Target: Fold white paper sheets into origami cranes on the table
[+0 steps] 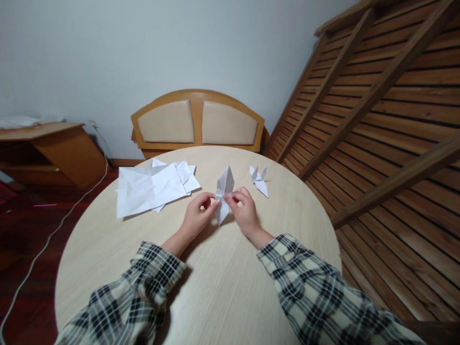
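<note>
Between my two hands is a folded white paper (pixel 225 181), with one pointed flap standing upward and another point toward me. My left hand (pixel 199 212) pinches its left side between thumb and fingers. On the other side, my right hand (pixel 246 211) grips the paper with thumb and forefinger near its middle. The fingertips cover part of the folds there. A finished-looking origami crane (pixel 259 180) rests on the table to the right, beyond my right hand.
Creased white paper sheets (pixel 154 189) lie in a pile at the left of the round table (pixel 215 297). A headboard (pixel 197 117) stands behind it. Wooden slats (pixel 377 143) lean at the right. A cable (pixel 53 232) runs over the floor by a desk (pixel 61 153).
</note>
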Demonstrator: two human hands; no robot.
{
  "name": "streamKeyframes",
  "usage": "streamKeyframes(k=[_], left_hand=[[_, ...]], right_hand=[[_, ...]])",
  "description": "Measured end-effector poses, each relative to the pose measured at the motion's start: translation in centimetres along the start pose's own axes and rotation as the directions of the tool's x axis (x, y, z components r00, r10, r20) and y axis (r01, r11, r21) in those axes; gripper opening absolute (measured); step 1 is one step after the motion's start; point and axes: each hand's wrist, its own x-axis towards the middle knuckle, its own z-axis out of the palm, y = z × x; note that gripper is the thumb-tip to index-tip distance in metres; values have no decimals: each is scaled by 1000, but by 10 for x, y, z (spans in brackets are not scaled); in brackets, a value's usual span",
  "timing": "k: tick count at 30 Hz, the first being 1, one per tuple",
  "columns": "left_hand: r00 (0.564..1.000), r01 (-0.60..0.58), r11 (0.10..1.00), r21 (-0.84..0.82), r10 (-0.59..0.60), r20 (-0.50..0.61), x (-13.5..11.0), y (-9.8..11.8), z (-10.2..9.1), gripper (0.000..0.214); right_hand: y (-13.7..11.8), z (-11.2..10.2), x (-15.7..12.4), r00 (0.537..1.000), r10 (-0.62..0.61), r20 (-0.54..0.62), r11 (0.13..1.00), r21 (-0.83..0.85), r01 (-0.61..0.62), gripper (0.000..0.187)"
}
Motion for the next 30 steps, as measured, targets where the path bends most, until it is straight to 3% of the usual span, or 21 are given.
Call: streamKeyframes(k=[4,8,15,22,30], left_hand=[[999,49,996,-71,-50,-17,-1,4,0,16],[997,75,980,-184,-79,-13,-2,2,1,15],[999,7,980,-198,-17,-50,-2,1,0,16],[984,129,943,-305,-159,-74,1,0,0,17],[986,95,956,-277,-129,-108,3,-8,3,16]], right_hand=[[0,-2,-1,999,-32,8,999,-33,32,12],[-1,-5,-2,992,-92,87,990,-96,100,9],[-1,-3,-4,986,-123,110,989,-68,131,28],[-1,-1,-4,981,-140,137,985,-82,153,29],[-1,-2,-3,966,-157,206,982,-70,174,31]])
